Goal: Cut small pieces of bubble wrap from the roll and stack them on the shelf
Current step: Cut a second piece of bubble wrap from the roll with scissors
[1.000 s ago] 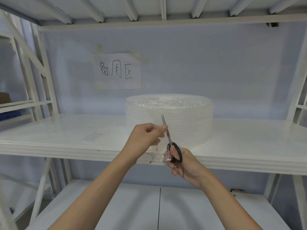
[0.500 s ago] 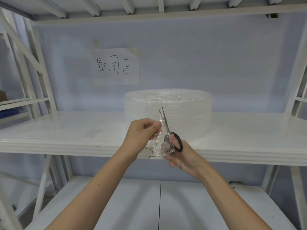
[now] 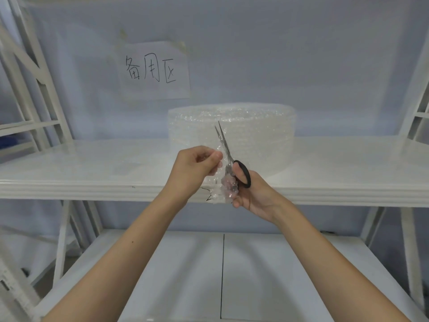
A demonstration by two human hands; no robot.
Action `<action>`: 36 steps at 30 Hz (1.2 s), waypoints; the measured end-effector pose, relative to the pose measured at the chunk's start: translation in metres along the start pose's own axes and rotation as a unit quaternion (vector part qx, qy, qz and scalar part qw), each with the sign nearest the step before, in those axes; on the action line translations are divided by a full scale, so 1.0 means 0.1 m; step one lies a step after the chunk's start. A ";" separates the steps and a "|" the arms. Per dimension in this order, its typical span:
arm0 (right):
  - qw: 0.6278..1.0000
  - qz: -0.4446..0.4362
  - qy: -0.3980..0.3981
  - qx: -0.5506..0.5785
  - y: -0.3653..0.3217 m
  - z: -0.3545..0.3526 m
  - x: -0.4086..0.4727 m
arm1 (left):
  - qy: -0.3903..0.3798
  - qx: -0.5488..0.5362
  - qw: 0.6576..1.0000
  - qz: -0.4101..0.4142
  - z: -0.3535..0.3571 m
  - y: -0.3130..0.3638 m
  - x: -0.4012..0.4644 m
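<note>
A large clear bubble wrap roll [image 3: 255,135] lies flat on the white shelf [image 3: 92,173], at its middle. In front of the roll, my left hand [image 3: 195,168] pinches the upper edge of a loose strip of bubble wrap [image 3: 218,189] that hangs down over the shelf's front edge. My right hand [image 3: 253,194] grips black-handled scissors [image 3: 228,159], blades slightly parted and pointing up along the strip, right beside my left fingers. A small flat clear piece [image 3: 126,167] lies on the shelf to the left.
A paper sign with handwritten characters [image 3: 154,70] is taped to the back wall above the roll. White rack uprights [image 3: 34,89] stand at the left and right. A lower white shelf [image 3: 232,275] runs under my arms.
My hands, the strip and the scissors sit slightly higher against the roll, and the blades have parted a little. The camera has tilted down, so the sign looks higher.
</note>
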State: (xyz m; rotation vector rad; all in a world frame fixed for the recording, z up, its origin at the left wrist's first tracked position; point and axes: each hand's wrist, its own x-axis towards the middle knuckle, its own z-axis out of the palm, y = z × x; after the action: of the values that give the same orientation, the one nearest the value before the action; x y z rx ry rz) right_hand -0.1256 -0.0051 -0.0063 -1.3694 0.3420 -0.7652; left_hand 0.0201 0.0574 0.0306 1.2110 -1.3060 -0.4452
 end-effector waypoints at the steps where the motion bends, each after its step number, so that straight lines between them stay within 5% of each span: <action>1: 1.000 -0.004 0.002 -0.007 0.01 -0.01 0.01 | 0.001 0.003 1.000 0.000 0.00 0.00 0.00; 21: 1.000 -0.011 -0.005 -0.006 -0.16 0.05 0.04 | -0.023 -0.008 1.000 -0.002 -0.01 -0.04 -0.12; 30: 0.992 -0.080 0.074 -0.058 -0.43 0.17 -0.09 | 0.015 -0.057 0.998 -0.037 -0.07 -0.11 -0.22; 36: 0.939 -0.146 0.248 -0.187 -0.70 -0.02 -0.39 | 0.030 -0.114 0.991 -0.064 -0.19 -0.08 -0.19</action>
State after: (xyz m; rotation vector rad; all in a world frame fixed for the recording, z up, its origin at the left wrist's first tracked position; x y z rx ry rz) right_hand -0.1750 0.0189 0.0526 -1.5913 0.7194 -1.3519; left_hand 0.0350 0.0779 0.0183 1.1104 -1.0979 -0.6286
